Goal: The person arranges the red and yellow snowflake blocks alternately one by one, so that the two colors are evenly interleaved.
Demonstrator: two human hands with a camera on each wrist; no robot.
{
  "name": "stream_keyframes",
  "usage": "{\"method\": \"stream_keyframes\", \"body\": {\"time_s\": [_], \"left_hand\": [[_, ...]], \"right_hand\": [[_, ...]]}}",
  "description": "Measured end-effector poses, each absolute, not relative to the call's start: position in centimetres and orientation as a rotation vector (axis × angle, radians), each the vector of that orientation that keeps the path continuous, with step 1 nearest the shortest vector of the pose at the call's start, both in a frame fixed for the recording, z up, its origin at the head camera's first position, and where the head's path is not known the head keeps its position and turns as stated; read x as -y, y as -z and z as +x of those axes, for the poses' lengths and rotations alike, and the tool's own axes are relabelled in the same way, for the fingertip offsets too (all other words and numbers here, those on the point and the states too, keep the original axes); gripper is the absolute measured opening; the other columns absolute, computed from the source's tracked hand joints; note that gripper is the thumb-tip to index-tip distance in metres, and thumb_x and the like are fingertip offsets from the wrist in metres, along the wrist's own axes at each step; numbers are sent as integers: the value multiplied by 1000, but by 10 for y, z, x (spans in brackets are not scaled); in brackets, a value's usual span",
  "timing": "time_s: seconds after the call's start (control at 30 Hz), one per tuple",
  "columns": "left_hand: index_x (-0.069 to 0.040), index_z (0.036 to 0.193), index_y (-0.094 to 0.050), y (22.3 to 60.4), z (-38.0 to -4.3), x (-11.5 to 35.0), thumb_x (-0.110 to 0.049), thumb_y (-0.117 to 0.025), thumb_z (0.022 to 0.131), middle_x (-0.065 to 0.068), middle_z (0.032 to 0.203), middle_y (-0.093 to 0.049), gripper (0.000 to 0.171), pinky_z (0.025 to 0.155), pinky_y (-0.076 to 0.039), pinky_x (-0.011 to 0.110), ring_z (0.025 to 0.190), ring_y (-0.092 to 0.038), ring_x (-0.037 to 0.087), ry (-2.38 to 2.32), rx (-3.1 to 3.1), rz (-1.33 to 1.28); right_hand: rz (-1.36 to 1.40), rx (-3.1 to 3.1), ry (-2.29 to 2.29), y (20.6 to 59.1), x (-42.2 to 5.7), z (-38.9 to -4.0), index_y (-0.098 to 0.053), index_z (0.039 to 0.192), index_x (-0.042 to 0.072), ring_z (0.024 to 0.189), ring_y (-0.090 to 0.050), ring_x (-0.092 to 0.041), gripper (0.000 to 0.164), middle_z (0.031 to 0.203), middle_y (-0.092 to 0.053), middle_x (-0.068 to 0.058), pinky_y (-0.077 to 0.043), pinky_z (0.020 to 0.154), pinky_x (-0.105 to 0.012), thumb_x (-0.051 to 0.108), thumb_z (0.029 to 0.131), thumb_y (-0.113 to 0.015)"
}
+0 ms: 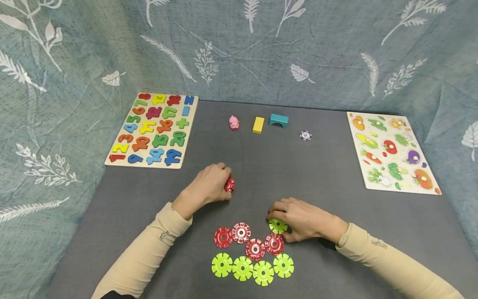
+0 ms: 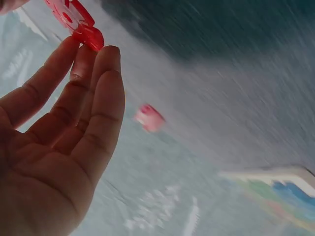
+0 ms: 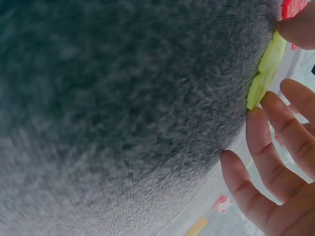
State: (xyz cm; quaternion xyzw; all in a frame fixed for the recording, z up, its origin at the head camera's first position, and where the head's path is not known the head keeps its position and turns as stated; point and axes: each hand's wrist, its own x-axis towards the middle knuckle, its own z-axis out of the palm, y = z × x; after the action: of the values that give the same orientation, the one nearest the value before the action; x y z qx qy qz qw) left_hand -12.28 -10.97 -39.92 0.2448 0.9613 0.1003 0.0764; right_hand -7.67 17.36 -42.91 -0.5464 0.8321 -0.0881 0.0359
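My left hand (image 1: 210, 185) pinches a red slotted disc (image 1: 229, 185) between thumb and fingertips, left of the table's middle. The left wrist view shows that red disc (image 2: 74, 19) at the fingertips, the thumb mostly cut off. On the right, my right hand (image 1: 302, 218) holds a green slotted disc (image 1: 278, 226) by its edges, low at the tabletop. In the right wrist view, thumb and fingers touch opposite ends of this green disc (image 3: 266, 71). Just below the hands lie several red discs (image 1: 223, 237), and nearer me a row of several green discs (image 1: 242, 268).
A number puzzle board (image 1: 188, 133) lies at the back left, a vegetable puzzle board (image 1: 381, 158) at the right. Toward the back stand a pink pig (image 1: 234, 123), a yellow block (image 1: 258, 125), a teal arch block (image 1: 279, 120) and a poker chip (image 1: 305, 135). A patterned curtain (image 1: 239, 54) surrounds the table.
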Motion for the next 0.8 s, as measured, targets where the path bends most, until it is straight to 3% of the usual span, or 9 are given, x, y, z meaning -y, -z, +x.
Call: {"method": "stream_keyframes", "body": {"time_s": [0.37, 0.8], "left_hand": [[1, 101, -67, 396, -155, 144, -25, -81, 71, 11, 88, -60, 42, 66, -48, 34, 74, -56, 21, -339, -2887, 592], [4, 103, -67, 399, -167, 151, -19, -79, 75, 16, 93, -62, 38, 69, -49, 36, 77, -56, 23, -323, -2834, 596]], "right_hand": [[-1702, -2572, 236, 431, -172, -78, -67, 111, 16, 90, -60, -13, 52, 105, -63, 2, -49, 78, -32, 32, 62, -79], [-1693, -2574, 254, 432, -171, -76, -69, 106, 14, 90, -62, -14, 49, 104, -63, 0, -46, 73, -29, 29, 60, -78]]}}
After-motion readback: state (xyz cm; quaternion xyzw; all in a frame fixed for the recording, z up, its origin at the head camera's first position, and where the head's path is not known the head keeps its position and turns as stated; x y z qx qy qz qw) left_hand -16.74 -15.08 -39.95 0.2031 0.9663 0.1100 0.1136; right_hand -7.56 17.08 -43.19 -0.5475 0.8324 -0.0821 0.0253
